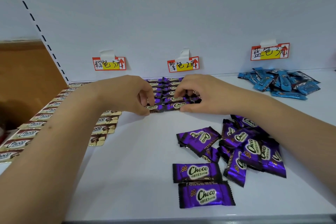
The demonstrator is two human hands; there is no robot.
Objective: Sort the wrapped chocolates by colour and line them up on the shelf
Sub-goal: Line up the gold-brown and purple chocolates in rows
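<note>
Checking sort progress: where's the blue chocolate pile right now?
In the head view, the blue chocolate pile lies unsorted at the shelf's far right, against the back wall under the blue price label.

Shelf point(138, 178): back wall point(163, 14) behind, three labels point(183, 64) taped along it, left, centre, right. Below left label, two rows of chocolates point(27, 133) run front to back, partly hidden by an arm. Below centre label, two lined rows point(174, 88), possibly a third at right; left hand point(131, 94) and right hand point(198, 94) rest at their near end. Right front, a loose pile point(241, 143); two single pieces point(197, 172) before it. Right rear, below right label, another heap point(280, 82).
</note>
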